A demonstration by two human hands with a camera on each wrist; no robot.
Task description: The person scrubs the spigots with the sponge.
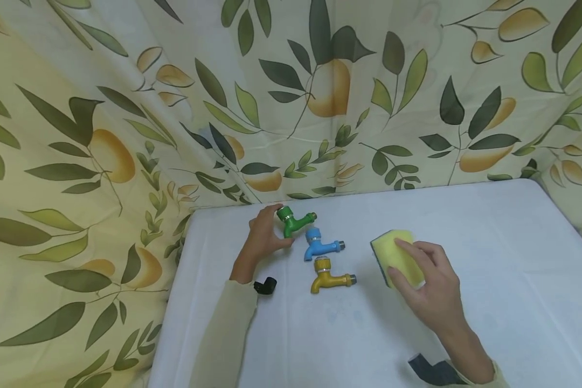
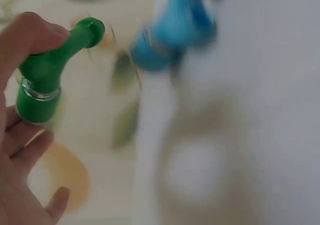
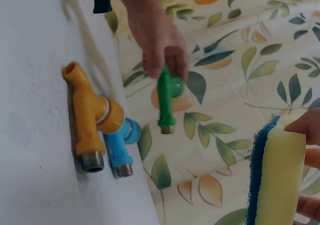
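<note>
My left hand [image 1: 264, 231] grips a green tap [image 1: 296, 221] near the table's back edge. In the left wrist view the thumb lies across the green tap [image 2: 47, 67], which shows a silver ring. Just right of it a blue tap [image 1: 324, 247] lies on the table, and nearer to me lies a yellow tap [image 1: 331, 277]. My right hand [image 1: 436, 285] pinches a yellow sponge [image 1: 403, 258] to the right of the taps. A dark blue scouring layer [image 3: 256, 170] backs the sponge in the right wrist view. Part of the right hand is cut off there.
A white cloth [image 1: 320, 339] covers the table. Behind it and on the left hangs a curtain [image 1: 291, 156] with leaves and fruit printed on it. A dark strap [image 1: 434, 371] sits at my right wrist, and a small black piece [image 1: 265, 286] at my left.
</note>
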